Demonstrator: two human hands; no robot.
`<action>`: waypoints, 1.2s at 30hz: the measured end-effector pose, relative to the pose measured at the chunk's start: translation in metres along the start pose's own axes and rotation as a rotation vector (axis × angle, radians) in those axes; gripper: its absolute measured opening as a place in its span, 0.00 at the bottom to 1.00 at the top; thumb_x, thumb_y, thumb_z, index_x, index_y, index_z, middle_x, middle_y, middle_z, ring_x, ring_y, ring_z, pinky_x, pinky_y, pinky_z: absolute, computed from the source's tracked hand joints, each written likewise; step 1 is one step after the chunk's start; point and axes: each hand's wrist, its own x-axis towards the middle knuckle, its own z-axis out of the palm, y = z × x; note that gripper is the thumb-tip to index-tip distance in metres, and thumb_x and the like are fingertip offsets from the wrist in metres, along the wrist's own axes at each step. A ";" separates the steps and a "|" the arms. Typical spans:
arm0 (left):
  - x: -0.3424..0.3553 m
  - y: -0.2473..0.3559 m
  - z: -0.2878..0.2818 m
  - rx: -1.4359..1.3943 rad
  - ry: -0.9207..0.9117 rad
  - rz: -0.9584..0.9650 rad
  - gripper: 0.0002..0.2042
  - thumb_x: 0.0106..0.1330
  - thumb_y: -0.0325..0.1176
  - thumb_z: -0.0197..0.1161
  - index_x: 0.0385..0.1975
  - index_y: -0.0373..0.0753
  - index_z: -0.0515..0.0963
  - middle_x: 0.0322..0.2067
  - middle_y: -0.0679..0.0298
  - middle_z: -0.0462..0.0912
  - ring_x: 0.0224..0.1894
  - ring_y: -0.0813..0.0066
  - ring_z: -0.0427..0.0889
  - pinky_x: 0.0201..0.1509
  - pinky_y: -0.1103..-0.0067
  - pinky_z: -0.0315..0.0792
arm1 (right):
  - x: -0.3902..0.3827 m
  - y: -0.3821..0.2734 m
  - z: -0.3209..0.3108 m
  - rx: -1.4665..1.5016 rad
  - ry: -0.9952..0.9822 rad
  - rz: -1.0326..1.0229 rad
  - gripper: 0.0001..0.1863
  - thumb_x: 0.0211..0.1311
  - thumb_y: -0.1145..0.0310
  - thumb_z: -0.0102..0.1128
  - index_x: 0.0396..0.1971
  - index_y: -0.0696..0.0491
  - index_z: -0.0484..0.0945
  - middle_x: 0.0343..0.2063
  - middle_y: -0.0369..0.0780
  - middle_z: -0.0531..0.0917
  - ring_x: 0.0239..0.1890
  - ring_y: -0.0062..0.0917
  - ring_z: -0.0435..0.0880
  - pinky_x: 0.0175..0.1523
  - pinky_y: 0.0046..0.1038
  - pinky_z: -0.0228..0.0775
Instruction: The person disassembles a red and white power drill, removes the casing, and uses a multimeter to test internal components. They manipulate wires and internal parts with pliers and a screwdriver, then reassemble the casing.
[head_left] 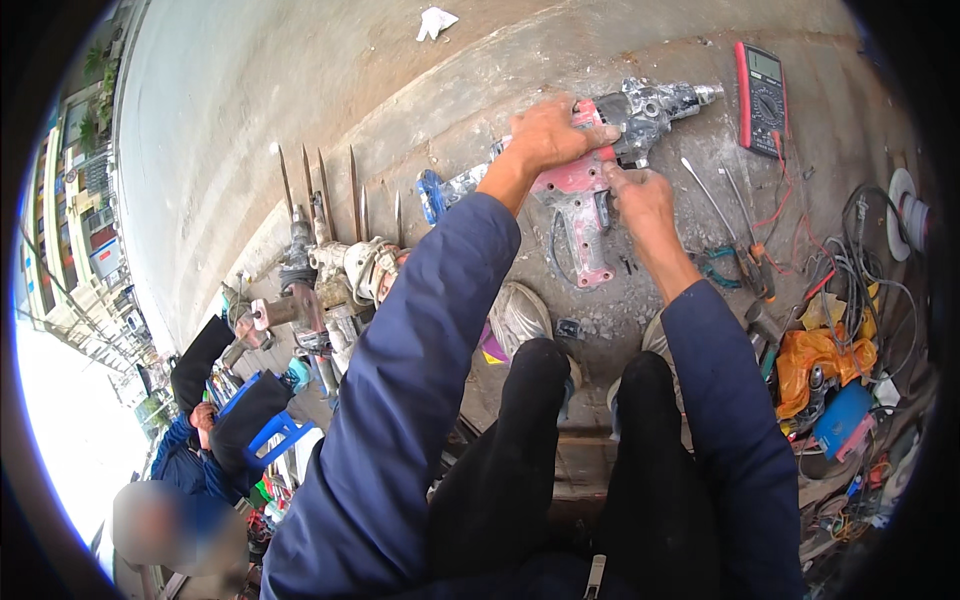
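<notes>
On the dusty ground (712, 140) before the person's shoes (518, 315) lies a red and grey power drill (572, 182). The left hand (555, 136) grips its body from above; the right hand (642, 198), fingers curled, touches its casing, though whether it grips I cannot tell. A red meter (763, 98) lies to the right.

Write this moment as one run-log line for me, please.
Left hand: holding drill | right hand: touching drill | drill: lying on ground | multimeter: right of drill

Navy-sleeved left arm (400, 370) extends forward, bare left hand (548, 136) palm-down, thumb rightward; navy-sleeved right arm (728, 390) angles forward-left, bare right hand (643, 205) curled.
</notes>
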 end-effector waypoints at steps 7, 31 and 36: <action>-0.014 0.004 0.007 0.070 0.129 0.052 0.48 0.55 0.74 0.67 0.66 0.38 0.76 0.61 0.47 0.82 0.69 0.45 0.73 0.72 0.50 0.55 | -0.012 -0.008 0.007 0.310 0.006 0.057 0.16 0.65 0.60 0.74 0.35 0.58 0.81 0.28 0.35 0.81 0.25 0.16 0.74 0.29 0.23 0.64; -0.024 0.004 0.028 0.126 0.331 0.128 0.41 0.62 0.70 0.65 0.61 0.37 0.78 0.52 0.45 0.85 0.61 0.43 0.77 0.69 0.54 0.60 | 0.007 -0.004 0.004 -0.037 -0.116 0.001 0.13 0.61 0.66 0.76 0.35 0.63 0.88 0.34 0.43 0.91 0.35 0.24 0.86 0.43 0.29 0.76; -0.017 -0.002 0.023 0.116 0.294 0.155 0.40 0.64 0.69 0.64 0.59 0.34 0.79 0.51 0.43 0.86 0.56 0.42 0.82 0.65 0.53 0.65 | -0.004 0.002 -0.008 -0.144 -0.004 -0.134 0.17 0.63 0.62 0.76 0.41 0.61 0.86 0.35 0.41 0.89 0.36 0.27 0.86 0.43 0.30 0.77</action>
